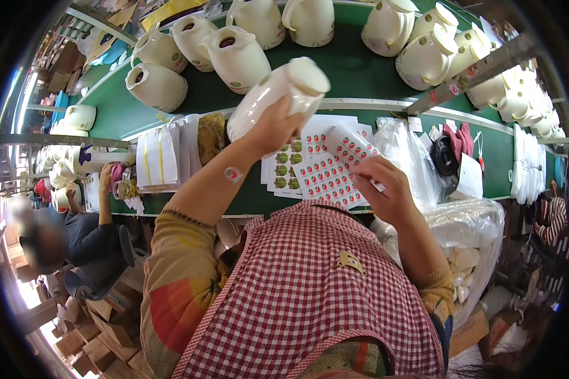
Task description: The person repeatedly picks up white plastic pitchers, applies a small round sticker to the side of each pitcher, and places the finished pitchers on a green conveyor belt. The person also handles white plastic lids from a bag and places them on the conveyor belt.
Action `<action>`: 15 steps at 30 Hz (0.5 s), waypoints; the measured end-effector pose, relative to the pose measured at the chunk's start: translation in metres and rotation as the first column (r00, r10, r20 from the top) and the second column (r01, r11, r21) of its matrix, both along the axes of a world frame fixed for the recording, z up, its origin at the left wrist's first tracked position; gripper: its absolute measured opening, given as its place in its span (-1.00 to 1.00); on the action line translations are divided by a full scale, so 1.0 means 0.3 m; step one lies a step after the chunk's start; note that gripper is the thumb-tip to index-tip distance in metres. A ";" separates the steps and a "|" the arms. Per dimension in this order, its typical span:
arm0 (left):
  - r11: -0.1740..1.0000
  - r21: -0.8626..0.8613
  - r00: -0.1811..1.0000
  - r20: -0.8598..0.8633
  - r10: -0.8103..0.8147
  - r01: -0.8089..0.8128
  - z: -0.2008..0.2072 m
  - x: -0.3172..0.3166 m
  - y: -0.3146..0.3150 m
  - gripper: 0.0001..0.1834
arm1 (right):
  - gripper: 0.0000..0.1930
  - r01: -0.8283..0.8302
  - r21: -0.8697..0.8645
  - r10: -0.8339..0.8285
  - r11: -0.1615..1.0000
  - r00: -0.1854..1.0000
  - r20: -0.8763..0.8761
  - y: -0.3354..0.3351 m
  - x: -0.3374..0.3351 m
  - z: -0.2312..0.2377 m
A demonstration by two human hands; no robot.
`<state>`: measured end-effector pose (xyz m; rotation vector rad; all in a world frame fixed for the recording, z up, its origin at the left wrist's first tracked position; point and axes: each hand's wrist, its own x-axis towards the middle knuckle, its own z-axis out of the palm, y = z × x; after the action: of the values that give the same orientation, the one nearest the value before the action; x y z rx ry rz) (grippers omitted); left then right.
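My left hand [275, 129] is closed round a glossy cream jug [267, 95], which is tilted over the near edge of the bench. A small round red-and-green sticker [233, 174] is stuck to my left forearm. My right hand [385, 186] pinches a curled, lifted part of a sticker sheet [354, 148] printed with rows of small red-and-green round stickers. Whether a single sticker is between the fingertips is too small to tell. Below it lie a flat sheet of the same stickers [325, 180] and a sheet of green stickers [287, 167].
Several cream jugs [237, 62] stand at the back left of the green bench [341, 72], more [423, 57] at the back right. A metal post [468, 79] slants across the right. Clear plastic bags [408, 158] lie right of the sheets. Another person [88, 237] sits at left.
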<state>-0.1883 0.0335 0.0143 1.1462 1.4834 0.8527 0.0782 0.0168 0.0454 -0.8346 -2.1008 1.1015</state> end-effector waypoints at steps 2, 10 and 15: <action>0.953 0.270 0.968 -0.242 -0.069 0.135 -0.019 0.070 0.042 -0.81 | -0.87 -0.142 0.101 0.140 0.985 0.990 0.031 0.002 -0.082 0.069; 0.944 0.205 0.921 -0.346 -0.176 0.258 -0.040 0.329 0.126 -0.49 | -0.72 -0.154 0.318 0.111 0.935 0.983 0.149 -0.018 -0.197 0.056; 0.956 0.203 0.917 -0.379 -0.122 0.211 -0.087 0.365 0.129 -0.49 | -0.82 -0.154 0.283 0.091 0.947 0.971 0.222 -0.033 -0.185 0.035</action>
<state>-0.0787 0.0721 -0.0117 1.6609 1.5757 0.7409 0.0227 0.0069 0.0560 -0.7026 -2.4451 0.7538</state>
